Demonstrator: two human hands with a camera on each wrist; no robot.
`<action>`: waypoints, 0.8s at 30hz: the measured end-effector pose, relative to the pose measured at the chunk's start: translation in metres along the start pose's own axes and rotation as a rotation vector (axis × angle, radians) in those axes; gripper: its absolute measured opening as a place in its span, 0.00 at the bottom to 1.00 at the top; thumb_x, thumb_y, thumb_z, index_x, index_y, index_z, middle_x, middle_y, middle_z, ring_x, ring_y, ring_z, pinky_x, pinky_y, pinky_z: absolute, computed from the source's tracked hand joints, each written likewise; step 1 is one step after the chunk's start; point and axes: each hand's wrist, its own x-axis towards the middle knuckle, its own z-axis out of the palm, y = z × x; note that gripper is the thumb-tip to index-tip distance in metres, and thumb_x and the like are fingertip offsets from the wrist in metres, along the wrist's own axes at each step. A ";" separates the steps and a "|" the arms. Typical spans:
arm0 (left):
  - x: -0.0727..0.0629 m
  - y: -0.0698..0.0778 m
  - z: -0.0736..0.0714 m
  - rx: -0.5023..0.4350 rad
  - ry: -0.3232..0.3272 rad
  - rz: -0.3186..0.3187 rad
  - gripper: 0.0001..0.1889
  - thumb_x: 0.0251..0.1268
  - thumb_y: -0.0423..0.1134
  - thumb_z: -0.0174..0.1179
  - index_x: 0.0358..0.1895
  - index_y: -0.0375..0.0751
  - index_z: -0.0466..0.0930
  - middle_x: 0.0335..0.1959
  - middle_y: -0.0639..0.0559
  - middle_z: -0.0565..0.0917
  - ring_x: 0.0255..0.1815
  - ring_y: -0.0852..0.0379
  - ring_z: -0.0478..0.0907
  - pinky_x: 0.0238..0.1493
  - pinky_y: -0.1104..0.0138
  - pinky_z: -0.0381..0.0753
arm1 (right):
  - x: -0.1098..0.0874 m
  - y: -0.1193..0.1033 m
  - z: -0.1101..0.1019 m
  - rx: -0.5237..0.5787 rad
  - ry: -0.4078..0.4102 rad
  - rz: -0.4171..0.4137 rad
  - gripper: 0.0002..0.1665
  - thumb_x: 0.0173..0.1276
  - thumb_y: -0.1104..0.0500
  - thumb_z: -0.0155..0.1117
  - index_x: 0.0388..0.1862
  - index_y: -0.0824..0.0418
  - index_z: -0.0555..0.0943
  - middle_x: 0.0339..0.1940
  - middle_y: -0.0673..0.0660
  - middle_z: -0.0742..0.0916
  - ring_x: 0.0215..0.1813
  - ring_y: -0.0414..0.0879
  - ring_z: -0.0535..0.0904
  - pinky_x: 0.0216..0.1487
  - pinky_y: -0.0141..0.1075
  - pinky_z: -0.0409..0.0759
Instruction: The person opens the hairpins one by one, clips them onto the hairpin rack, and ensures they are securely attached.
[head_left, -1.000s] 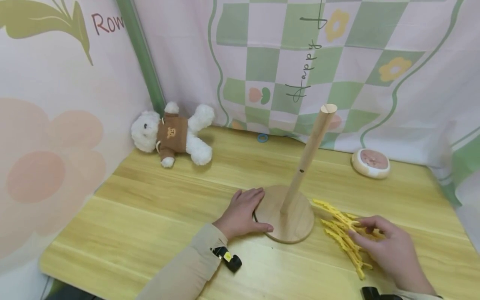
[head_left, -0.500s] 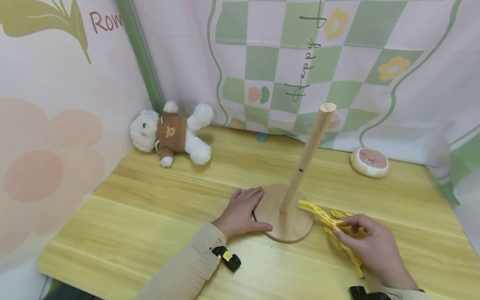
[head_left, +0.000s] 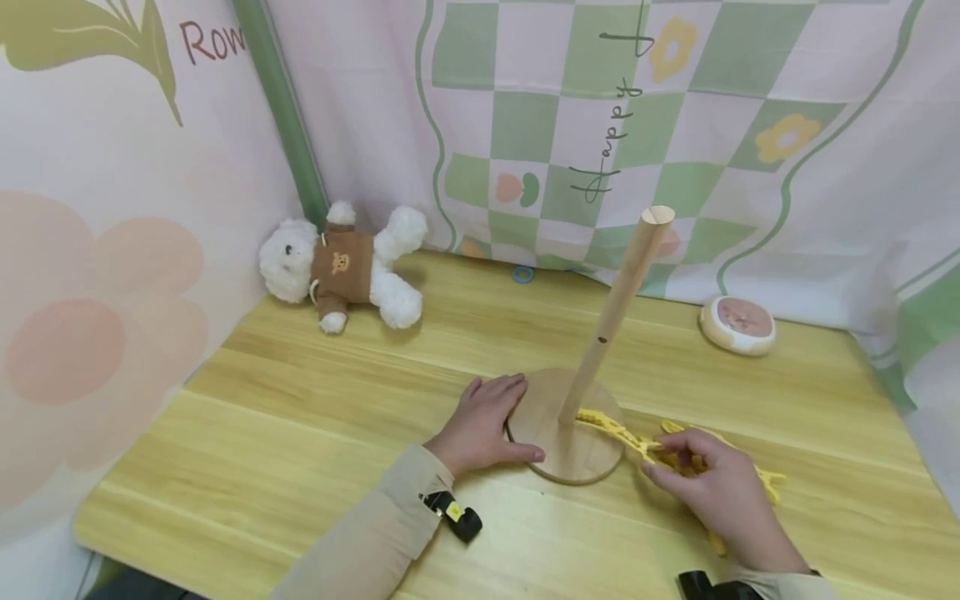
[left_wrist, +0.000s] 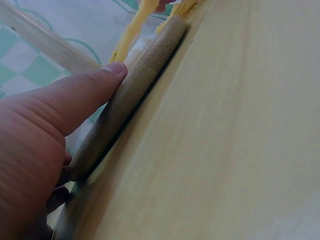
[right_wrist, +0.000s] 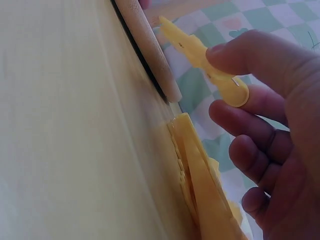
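Note:
A wooden stand with an upright rod (head_left: 615,317) and a round base (head_left: 577,462) is on the table. My left hand (head_left: 483,425) rests at the base's left edge with its fingers fairly straight; the thumb (left_wrist: 100,82) lies on the rim. My right hand (head_left: 716,492) pinches a yellow toothed hair clip (head_left: 611,429) between thumb and forefinger. The clip's tip overlaps the foot of the rod in the head view. In the right wrist view, the held clip (right_wrist: 202,60) is above the table beside the base. More yellow clips (right_wrist: 195,175) lie beneath this hand, partly hidden by it.
A white plush toy (head_left: 341,267) in a brown top lies at the back left. Near the curtain are a small blue ring (head_left: 522,274) and a rounded pink-and-white object (head_left: 738,325). The table (head_left: 300,433) has its left edge near the patterned wall.
My right hand has moved left with one yellow hair clip, lifting it away from the pile and over the round base. My left hand stays at the base.

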 end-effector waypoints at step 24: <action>0.001 0.002 -0.003 -0.016 -0.011 -0.009 0.56 0.53 0.69 0.68 0.79 0.41 0.56 0.80 0.50 0.58 0.80 0.50 0.53 0.80 0.49 0.41 | 0.004 0.002 0.001 -0.064 -0.074 0.027 0.17 0.55 0.54 0.82 0.42 0.56 0.89 0.27 0.46 0.82 0.28 0.34 0.71 0.25 0.29 0.72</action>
